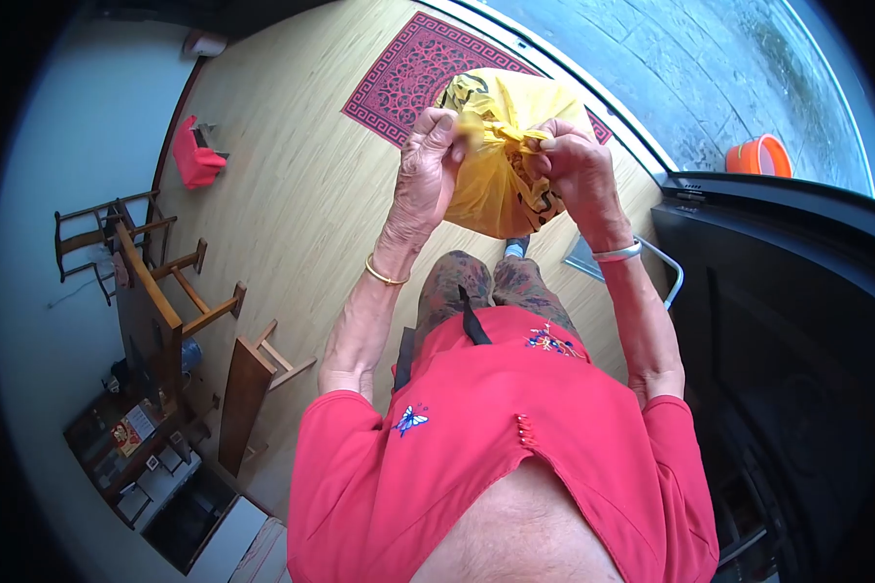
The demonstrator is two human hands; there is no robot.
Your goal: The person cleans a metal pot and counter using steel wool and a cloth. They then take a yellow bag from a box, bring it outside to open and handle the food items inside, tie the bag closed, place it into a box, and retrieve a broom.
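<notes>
Red shirt point(457, 389) cloth fills the near foreground, and past it a yellow plastic bag point(481, 199) sits in front of the patterned trousers point(447, 282), overlapping the red mat point(389, 73) in view; whether it hangs or rests on the floor point(292, 126), I cannot tell. The left hand point(428, 160) has its grip closed on a blurred yellow end; the right hand point(578, 165) pinches the gathered plastic beside it. The film looks thin, so a hard outward pull could split it near the twist. Should the left fingertips slide off their small hold, the neck could loosen and let the hidden contents spill.
</notes>
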